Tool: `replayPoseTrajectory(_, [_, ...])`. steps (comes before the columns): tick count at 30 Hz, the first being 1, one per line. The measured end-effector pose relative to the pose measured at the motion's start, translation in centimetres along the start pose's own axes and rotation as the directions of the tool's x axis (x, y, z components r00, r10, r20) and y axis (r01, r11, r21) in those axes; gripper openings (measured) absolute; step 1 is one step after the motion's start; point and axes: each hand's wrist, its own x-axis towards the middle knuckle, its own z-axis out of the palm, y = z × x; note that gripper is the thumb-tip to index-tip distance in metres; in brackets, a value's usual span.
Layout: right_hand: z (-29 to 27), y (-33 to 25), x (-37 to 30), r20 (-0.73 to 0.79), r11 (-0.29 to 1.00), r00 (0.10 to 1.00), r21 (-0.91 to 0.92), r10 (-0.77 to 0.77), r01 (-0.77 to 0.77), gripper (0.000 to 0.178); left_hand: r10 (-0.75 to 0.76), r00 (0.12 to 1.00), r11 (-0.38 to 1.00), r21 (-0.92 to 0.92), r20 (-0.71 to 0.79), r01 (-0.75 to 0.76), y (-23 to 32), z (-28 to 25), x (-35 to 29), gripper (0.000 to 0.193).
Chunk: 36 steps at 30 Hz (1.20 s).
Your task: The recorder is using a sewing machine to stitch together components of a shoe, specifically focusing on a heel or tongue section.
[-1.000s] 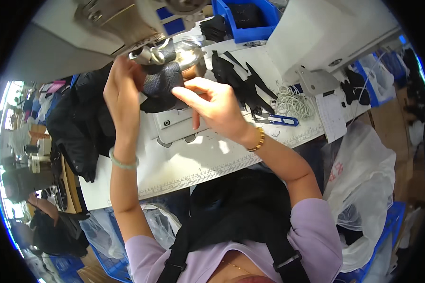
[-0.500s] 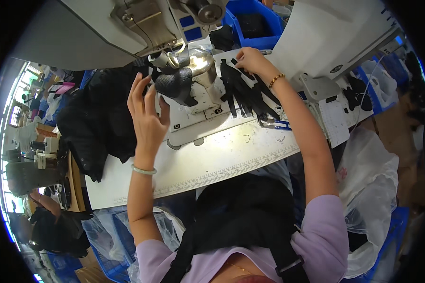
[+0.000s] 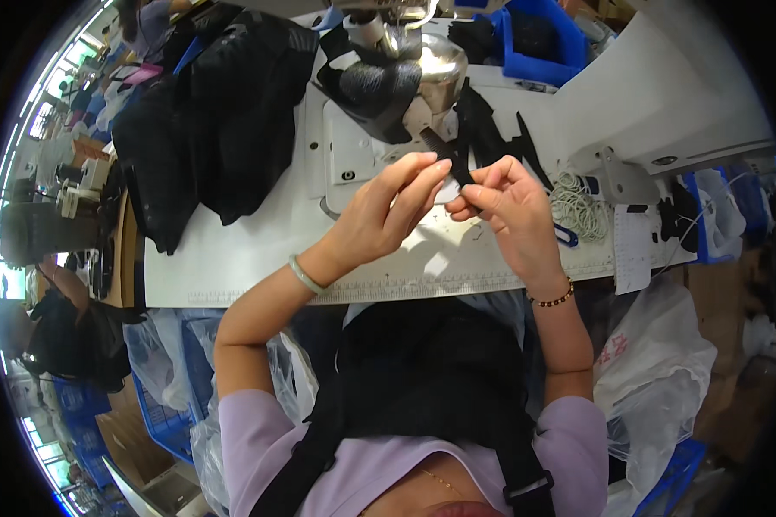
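Black strip (image 3: 436,145) above white table (image 3: 276,250), between hands — right hand (image 3: 516,208) pinching it, thumb against finger; left hand (image 3: 394,203) at strip, fingers together, cannot tell if gripping; strip looks unattached, dark textured piece (image 3: 378,91) at sewing machine (image 3: 446,73) — loose strips (image 3: 478,114) left over

The widest free lane lies along the front left of the counter (image 3: 250,258), from below the black garment (image 3: 241,112) to the left hand (image 3: 386,208); a slimmer white gap runs up between garment and machine base plate (image 3: 347,146). Beyond the hands, a shiny metal post (image 3: 446,65) and a dark textured piece (image 3: 379,93) block the way. Farther right, loose black strips (image 3: 483,121) and a coil of white cord (image 3: 579,207) (its loops spread untidily) crowd the space beside the right hand (image 3: 519,220), with a blue bin (image 3: 535,67) behind.
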Motion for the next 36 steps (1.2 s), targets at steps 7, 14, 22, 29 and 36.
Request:
replayPoseTrajectory(7, [1.2, 0.8, -0.4, 0.076, 0.991, 0.989, 0.021, 0.127, -0.128, 0.018, -0.108, 0.991, 0.978, -0.168, 0.081, 0.121, -0.3, -0.6, -0.7, 0.036])
replayPoseTrajectory(14, [1.5, 1.7, 0.3, 0.097, 0.998, 0.995, -0.051, 0.025, -0.020, 0.013, -0.464, 0.881, 0.802, -0.379, 0.092, 0.462, 0.4, -0.8, -1.1, 0.024])
replayPoseTrajectory(22, [1.5, 3.6, 1.3, 0.057, 0.941, 0.972, -0.241, -0.228, 0.235, 0.014, -0.640, 0.716, 0.402, -0.672, 0.279, 0.622, 0.3, -1.0, -1.1, 0.019])
replayPoseTrajectory(29, [1.5, 4.0, 1.4, 0.080, 0.909, 0.962, -0.314, -0.263, 0.274, 0.014, -0.711, 0.630, 0.391, -0.570, 0.310, 0.722, 0.3, -1.0, -1.1, 0.017])
replayPoseTrajectory(36, [2.3, 4.0, 1.3, 0.022, 0.819, 0.942, -0.488, -0.336, 0.303, 0.011, -0.709, 0.617, 0.339, -0.602, 0.342, 0.723, 0.4, -1.1, -1.4, 0.016])
